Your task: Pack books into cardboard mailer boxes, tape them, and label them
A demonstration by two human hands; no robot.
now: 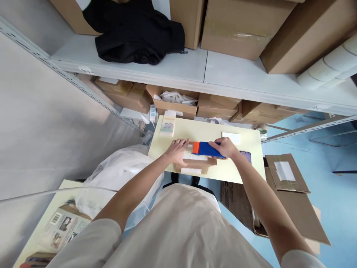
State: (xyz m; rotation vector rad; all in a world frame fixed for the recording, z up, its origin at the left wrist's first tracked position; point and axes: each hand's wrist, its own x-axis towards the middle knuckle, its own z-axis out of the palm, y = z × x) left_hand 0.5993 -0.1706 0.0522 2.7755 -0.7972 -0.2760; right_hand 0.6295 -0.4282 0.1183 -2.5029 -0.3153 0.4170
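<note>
A small cardboard box (205,166) lies on the pale yellow table (200,126) in front of me, with white labels on its top and near side. My left hand (177,150) grips the left end of it, thumb on the near side and fingers over the top. In my right hand (226,147) is a blue and orange tape dispenser (209,149), its orange end pointing left. The dispenser is over the box top; whether it touches is hard to see. My right fingers are closed around its right part.
A printed carton (168,124) stands at the table's back left. White paper (232,138) and a phone (245,156) lie at the right. Shelves (195,80) with boxes rise behind. Open cardboard boxes (298,208) sit on the floor at right, a white plastic bag (119,163) at left.
</note>
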